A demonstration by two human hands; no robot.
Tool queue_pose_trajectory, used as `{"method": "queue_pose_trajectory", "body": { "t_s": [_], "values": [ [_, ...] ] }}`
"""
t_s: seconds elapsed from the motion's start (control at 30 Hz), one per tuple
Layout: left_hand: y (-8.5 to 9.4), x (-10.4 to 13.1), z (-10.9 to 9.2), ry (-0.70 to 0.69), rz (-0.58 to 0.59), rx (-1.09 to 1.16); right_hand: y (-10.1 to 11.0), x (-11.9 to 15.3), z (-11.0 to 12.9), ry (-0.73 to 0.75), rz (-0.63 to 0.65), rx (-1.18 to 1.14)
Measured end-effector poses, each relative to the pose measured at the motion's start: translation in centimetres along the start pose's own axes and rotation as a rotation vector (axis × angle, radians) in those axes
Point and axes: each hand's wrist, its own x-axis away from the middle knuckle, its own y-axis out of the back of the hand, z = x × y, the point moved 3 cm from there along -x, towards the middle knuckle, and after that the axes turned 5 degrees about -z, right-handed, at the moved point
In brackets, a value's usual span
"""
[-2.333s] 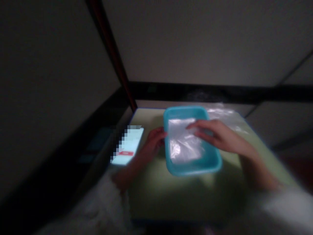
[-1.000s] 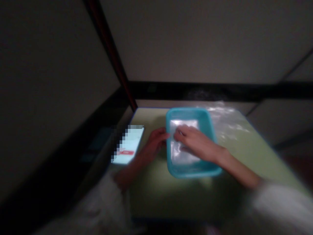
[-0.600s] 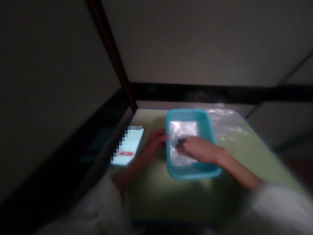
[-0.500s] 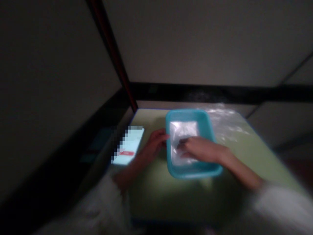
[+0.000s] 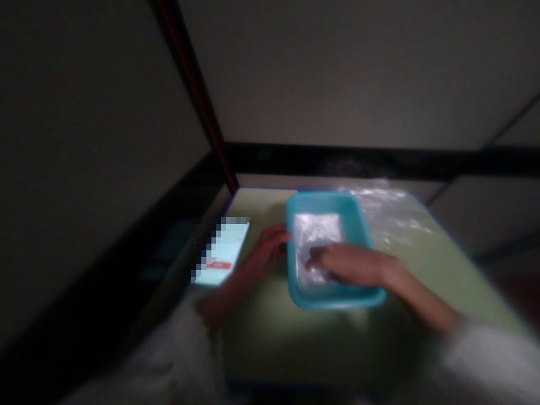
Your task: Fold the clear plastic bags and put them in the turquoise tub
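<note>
A turquoise plastic basket (image 5: 337, 301) stands on the pale green table (image 5: 270, 337). Inside it lies a shiny clear plastic packet (image 5: 316, 225); its contents cannot be made out. My right hand (image 5: 350, 263) reaches over the basket's right wall, fingers bent down onto the packet; whether they grip it is unclear in the blur. At the basket's left side, my left hand (image 5: 270, 247) holds the rim with its fingertips.
A lit phone or tablet screen (image 5: 223, 247) with a red button lies left of my left hand. Crumpled clear plastic film (image 5: 388, 208) spreads over the table's back right. A wall rises behind the table.
My right hand has shifted slightly down and right on the packet, and its fingers have changed their bend. The left hand stays at the rim.
</note>
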Motion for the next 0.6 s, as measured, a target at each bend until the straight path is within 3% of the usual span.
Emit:
{"method": "queue_pose_trajectory", "body": {
  "t_s": [0.33,0.6],
  "values": [
    [0.4,-0.4,0.3,0.002,0.018,0.020,0.5,1.0,0.3,0.005,0.043,-0.017],
    [0.4,-0.3,0.2,0.009,0.008,0.024,0.4,1.1,-0.2,-0.049,-0.120,-0.013]
  ]
}}
